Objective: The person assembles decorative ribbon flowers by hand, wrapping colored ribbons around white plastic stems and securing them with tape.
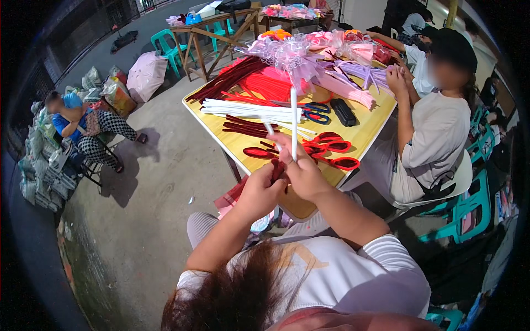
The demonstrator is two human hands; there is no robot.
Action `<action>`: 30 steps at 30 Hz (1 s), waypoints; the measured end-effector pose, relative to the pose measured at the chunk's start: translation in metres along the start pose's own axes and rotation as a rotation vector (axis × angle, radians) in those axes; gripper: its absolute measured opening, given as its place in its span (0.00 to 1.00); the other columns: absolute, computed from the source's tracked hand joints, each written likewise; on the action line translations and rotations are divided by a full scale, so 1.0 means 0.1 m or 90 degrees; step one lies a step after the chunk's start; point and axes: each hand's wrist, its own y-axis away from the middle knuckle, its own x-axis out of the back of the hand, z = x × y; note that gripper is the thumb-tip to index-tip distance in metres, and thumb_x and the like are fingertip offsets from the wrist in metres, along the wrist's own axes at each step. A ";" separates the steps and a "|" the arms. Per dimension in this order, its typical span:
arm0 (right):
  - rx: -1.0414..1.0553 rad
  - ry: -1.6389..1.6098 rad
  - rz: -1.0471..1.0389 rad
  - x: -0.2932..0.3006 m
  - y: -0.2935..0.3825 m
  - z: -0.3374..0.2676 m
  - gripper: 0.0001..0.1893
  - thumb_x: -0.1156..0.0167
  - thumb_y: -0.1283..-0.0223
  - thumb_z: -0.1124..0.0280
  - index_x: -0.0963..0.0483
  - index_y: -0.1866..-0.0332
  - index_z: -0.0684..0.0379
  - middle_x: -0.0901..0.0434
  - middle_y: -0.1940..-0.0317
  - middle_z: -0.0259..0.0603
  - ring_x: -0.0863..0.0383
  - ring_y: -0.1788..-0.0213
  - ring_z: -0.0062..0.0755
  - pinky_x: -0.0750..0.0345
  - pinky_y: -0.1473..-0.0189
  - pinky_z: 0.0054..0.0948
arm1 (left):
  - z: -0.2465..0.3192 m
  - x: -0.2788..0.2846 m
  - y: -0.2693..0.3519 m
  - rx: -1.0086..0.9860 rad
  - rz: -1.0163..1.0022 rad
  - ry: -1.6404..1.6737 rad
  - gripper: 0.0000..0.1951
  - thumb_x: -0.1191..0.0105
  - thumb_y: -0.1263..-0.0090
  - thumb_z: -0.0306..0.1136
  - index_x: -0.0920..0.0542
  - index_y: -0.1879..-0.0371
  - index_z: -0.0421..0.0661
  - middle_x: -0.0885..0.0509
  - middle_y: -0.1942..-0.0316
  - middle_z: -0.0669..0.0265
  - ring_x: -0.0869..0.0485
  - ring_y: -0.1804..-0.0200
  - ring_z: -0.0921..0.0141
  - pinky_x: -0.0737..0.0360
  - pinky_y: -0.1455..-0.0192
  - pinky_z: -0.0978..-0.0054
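My left hand (261, 182) pinches dark red fuzzy material (278, 169), probably chenille stems, close against my right hand. My right hand (307, 177) grips a white chenille stem (294, 124) that bends between its fingers; one leg stands upright and the other, blurred, leans left. Both hands are above the near corner of the yellow table (366, 134). Just beyond them lie red looped petal shapes (345, 164) and another red loop (256, 153). Short dark red stems (248, 127) and a bundle of white stems (248, 108) lie farther back.
Blue-handled scissors (317, 113) and a black case-like object (343, 112) lie on the table. Behind are red stems (265, 86) and a pink mesh bouquet (292, 58). A co-worker (434, 120) sits at right; another person (83, 124) sits at left near filled bags (45, 165).
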 end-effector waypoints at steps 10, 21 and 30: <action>-0.064 -0.558 -0.117 0.21 -0.17 -0.16 0.23 0.51 0.33 0.63 0.42 0.37 0.62 0.25 0.57 0.43 0.23 0.57 0.29 0.27 0.52 0.27 | -0.03 0.14 0.04 0.080 -0.139 0.253 0.05 0.49 0.33 0.30 0.23 0.65 0.42 0.26 0.76 0.74 0.32 0.77 0.82 0.39 0.77 0.85; -0.139 -0.126 -0.239 0.15 -0.14 -0.15 0.15 0.39 0.42 0.67 0.29 0.54 0.63 0.25 0.57 0.36 0.27 0.52 0.22 0.29 0.51 0.23 | -0.16 0.20 -0.04 0.097 -0.152 0.376 0.05 0.47 0.37 0.29 0.25 0.64 0.44 0.30 0.79 0.73 0.36 0.82 0.80 0.41 0.81 0.83; 0.126 0.225 -0.265 0.11 -0.09 -0.22 0.20 0.38 0.47 0.59 0.28 0.53 0.61 0.30 0.44 0.49 0.33 0.40 0.46 0.38 0.38 0.38 | -0.21 0.28 -0.07 0.123 -0.148 0.324 0.13 0.43 0.41 0.31 0.25 0.58 0.41 0.20 0.63 0.62 0.18 0.64 0.70 0.18 0.66 0.75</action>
